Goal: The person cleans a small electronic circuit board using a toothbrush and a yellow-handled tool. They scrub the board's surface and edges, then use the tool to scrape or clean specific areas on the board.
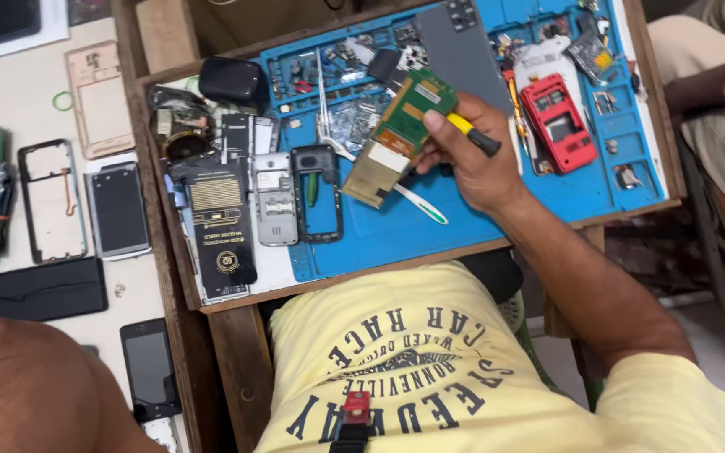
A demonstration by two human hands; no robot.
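A person in a pale yellow printed T-shirt [430, 369] sits at a workbench, seen from above. Nearest the viewer, their left arm fills the lower left corner; the left hand itself is out of frame, so its state cannot be told.

Past the shirt lies a blue repair mat [463, 226] set in a shallow wooden tray [169, 252]. The right hand [472, 159] hovers over the middle of the mat, closed around two things at once — a green phone circuit board [400, 126] with a gold-coloured lower part, pinched under the thumb, and a screwdriver [473, 134] with a yellow and black handle poking out to the right. White plastic tweezers [421, 204] lie on the mat just under the board.

Left of the hand sit a black phone frame [319, 193], a grey phone body [275, 200] and a black phone back cover [220, 226]. Right of the hand rests a red phone shell [557, 124]. Farther back — along the mat's compartments — are small loose parts and a grey flat panel [461, 50]. On the white table at far left lie more phones and frames [52, 201].
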